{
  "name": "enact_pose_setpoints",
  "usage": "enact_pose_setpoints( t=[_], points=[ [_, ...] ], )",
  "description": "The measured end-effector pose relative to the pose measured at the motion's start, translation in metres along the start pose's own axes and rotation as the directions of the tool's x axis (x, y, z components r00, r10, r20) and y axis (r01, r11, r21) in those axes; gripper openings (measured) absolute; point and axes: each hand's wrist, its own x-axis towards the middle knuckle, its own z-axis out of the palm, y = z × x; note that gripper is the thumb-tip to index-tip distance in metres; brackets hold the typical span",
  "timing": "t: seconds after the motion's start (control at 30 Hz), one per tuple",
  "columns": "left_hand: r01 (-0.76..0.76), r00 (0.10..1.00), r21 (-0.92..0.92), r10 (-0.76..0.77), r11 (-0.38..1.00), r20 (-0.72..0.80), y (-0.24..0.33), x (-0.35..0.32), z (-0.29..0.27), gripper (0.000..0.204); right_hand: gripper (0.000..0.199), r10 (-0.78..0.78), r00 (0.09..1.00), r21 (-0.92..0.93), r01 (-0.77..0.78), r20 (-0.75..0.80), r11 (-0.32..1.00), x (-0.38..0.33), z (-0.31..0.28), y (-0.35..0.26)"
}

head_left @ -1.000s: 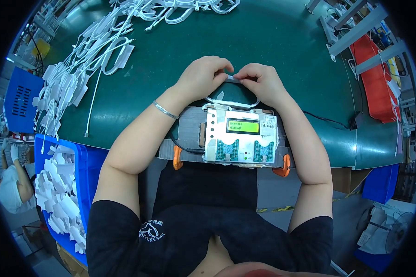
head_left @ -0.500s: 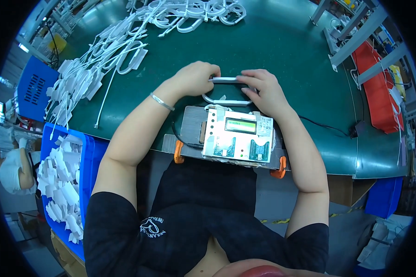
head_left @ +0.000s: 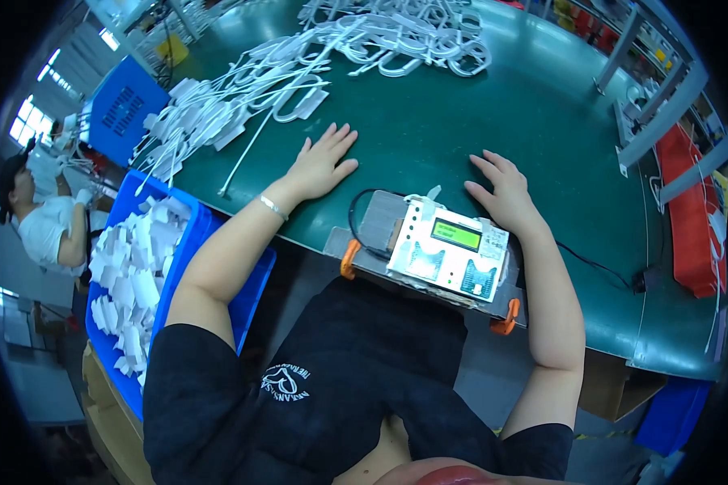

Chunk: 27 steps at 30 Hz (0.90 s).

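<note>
While both hands lie flat on the green worktop (head_left: 429, 137), nothing is being held: the left hand (head_left: 322, 164) rests palm down with its fingers spread wide, and the right hand (head_left: 505, 194) does the same just beyond the tester box (head_left: 449, 257).

From the head view, that box sits at the near edge of the worktop, touching the right wrist; it is a pale, boxy unit with a lit green screen, two dark sockets on its face and orange clamps at its base. Both sockets look empty, so I judge the hands to be between pieces, with plenty left: a big tangle of white cables (head_left: 315, 61) sprawls well beyond the fingers, thin, glossy and looped. To the person's left a blue plastic bin (head_left: 182, 259) holds flat white pieces, matte and angular. Another person works far left.
</note>
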Motion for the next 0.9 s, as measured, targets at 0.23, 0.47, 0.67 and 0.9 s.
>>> enact_pose_setpoints(
  t=[0.23, 0.47, 0.67, 0.9],
  points=[
    [0.085, 0.976, -0.077, -0.098, 0.993, -0.193, -0.013, -0.08, -0.001, 0.046, 0.043, -0.026, 0.998, 0.022, 0.025, 0.05, 0.999, 0.008, -0.004, 0.01],
    [0.032, 0.907, -0.11, -0.075, 0.993, -0.415, -0.006, -0.078, 0.0, 0.034, 0.04, -0.112, 0.993, 0.022, 0.113, -0.023, 0.993, 0.008, -0.002, 0.024],
    [0.291, 0.913, -0.1, -0.308, 0.951, -0.267, -0.013, -0.07, 0.001, 0.061, 0.039, -0.121, 0.993, 0.072, 0.121, -0.006, 0.99, 0.004, -0.003, 0.016],
    [0.395, 0.838, 0.044, -0.34, 0.918, -0.427, -0.062, -0.005, 0.001, 0.068, 0.035, -0.143, 0.99, 0.157, 0.142, -0.004, 0.977, 0.007, -0.006, 0.022]
  ],
)
